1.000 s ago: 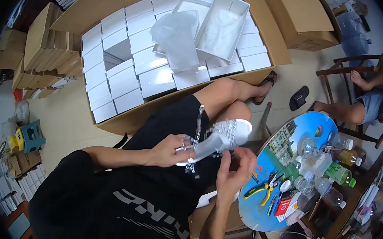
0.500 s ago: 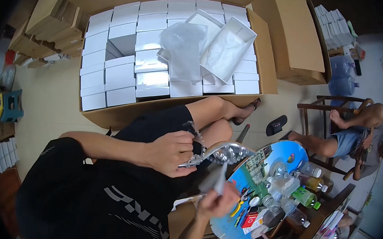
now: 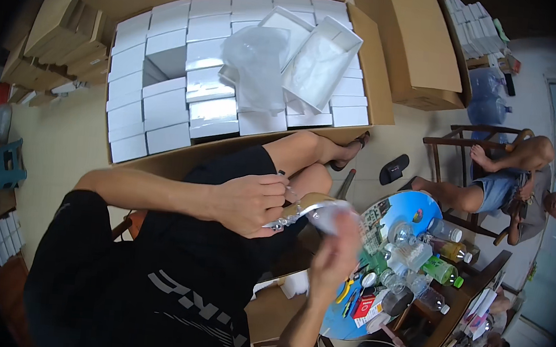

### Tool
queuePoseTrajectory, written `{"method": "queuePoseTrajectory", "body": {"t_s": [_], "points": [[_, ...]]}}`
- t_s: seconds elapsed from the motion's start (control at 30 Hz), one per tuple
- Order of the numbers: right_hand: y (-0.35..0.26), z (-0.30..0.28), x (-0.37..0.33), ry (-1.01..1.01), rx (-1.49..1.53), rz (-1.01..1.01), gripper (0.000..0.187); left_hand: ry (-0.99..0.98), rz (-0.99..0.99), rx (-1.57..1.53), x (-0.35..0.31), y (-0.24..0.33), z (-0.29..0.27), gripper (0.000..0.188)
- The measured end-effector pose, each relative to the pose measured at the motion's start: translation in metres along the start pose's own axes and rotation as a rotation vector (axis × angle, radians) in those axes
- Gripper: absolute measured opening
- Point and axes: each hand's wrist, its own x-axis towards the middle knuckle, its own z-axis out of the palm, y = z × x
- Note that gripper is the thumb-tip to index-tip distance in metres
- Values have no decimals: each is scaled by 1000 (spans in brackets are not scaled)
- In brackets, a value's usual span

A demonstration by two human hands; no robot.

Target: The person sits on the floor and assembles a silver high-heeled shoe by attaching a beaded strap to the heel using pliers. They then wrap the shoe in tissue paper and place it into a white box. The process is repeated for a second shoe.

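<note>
Shifted farther, to the silver, gem-strapped sandal (image 3: 298, 209), the blurred right hand (image 3: 338, 245), grip unclear, apparently wipes, needing the left hand (image 3: 247, 204), clamped on it, steady.

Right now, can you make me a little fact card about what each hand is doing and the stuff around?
Left hand: closed around one end of a silvery sandal
Right hand: blurred, by the sandal's other end; grip unclear
Big carton: filled with rows of white boxes
On those boxes: an open white box and a cloudy plastic bag
Round table: blue top, holding bottles
Floor: one dark slipper
Nearby: a seated person
</note>
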Motion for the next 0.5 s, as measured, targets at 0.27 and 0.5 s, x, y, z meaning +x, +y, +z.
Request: {"method": "queuePoseTrajectory", "body": {"t_s": [0.27,0.5], "points": [[20,1,12,38,-232,18,33,108,-619,-877,-22,13,9,21],[-8,20,-19,150,515,232,8,327,-1060,-1745,-50,14,33,37]]}}
